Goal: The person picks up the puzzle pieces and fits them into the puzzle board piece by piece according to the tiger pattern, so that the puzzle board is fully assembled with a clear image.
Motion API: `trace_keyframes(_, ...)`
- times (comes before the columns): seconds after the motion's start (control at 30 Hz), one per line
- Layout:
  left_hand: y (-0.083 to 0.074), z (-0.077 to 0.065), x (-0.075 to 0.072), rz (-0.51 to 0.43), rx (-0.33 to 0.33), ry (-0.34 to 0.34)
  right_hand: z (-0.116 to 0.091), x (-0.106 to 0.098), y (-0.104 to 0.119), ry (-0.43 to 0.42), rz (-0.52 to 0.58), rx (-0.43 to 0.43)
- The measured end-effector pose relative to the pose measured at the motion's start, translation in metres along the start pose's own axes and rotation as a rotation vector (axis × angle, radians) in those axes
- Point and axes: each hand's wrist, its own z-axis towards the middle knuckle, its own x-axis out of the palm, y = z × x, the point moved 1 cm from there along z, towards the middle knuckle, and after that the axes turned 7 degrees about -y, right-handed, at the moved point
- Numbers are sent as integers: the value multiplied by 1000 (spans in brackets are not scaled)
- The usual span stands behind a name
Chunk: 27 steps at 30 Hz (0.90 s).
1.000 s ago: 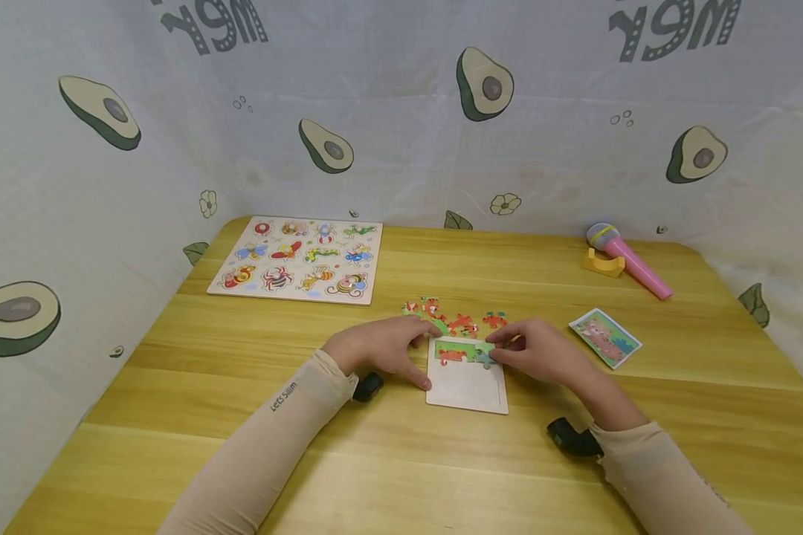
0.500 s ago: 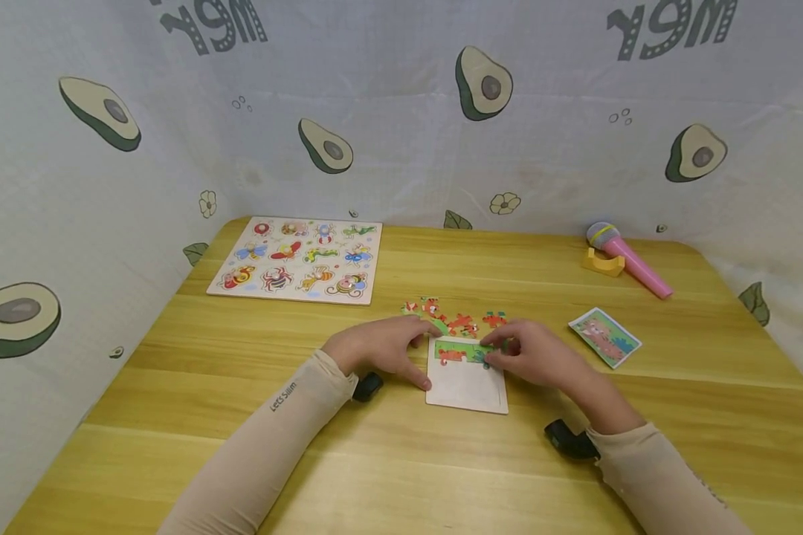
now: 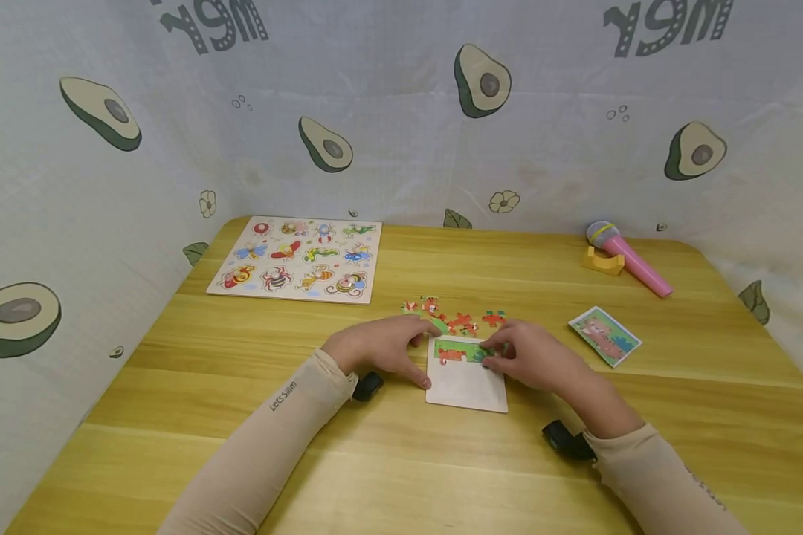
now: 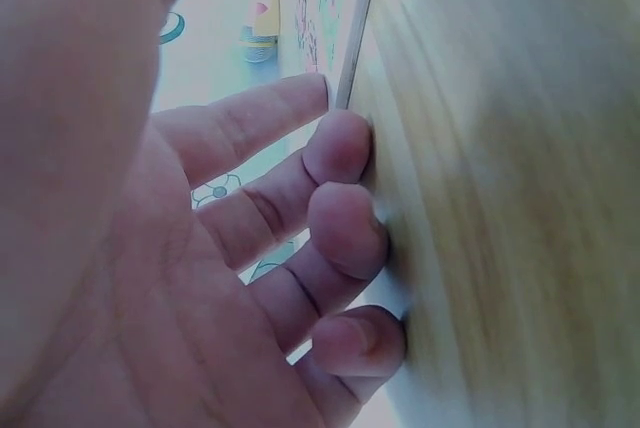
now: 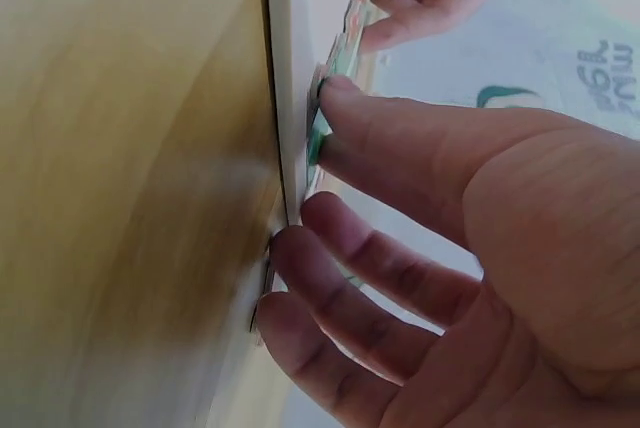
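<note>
In the head view a small white jigsaw board (image 3: 467, 388) lies on the wooden table. Fitted pieces with an orange animal on green (image 3: 451, 355) fill part of its top row. My left hand (image 3: 383, 348) holds the board's left side, thumb on the edge and index finger at the upper corner. Its other fingers curl against the table in the left wrist view. My right hand (image 3: 535, 357) pinches a green jigsaw piece (image 5: 314, 148) between thumb and index finger at the row's right end. Fingers partly hide that piece. Loose orange jigsaw pieces (image 3: 462, 324) lie just behind the board.
A picture card (image 3: 605, 336) lies right of the right hand. Farther back are a pink toy microphone (image 3: 636, 266) and a yellow block (image 3: 602, 261). An insect puzzle board (image 3: 294, 295) is at the back left. A printed avocado curtain (image 3: 401, 148) borders the table.
My right hand has shifted slightly left, bringing the green jigsaw piece down into line with the top row. The left hand has stayed at the board's left side.
</note>
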Motion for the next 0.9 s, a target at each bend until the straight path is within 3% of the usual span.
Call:
trace_keyframes(0.63, 4, -2, -2, 21, -3, -6, -5, 3, -5, -10, 17, -72)
trace_keyframes(0.73, 10, -3, -9, 1, -16, -50, -4, 4, -5, -14, 16, -76)
trace_keyframes(0.9, 20, -4, -22, 3, -50, -193, -5, 5, -5, -15, 19, -82)
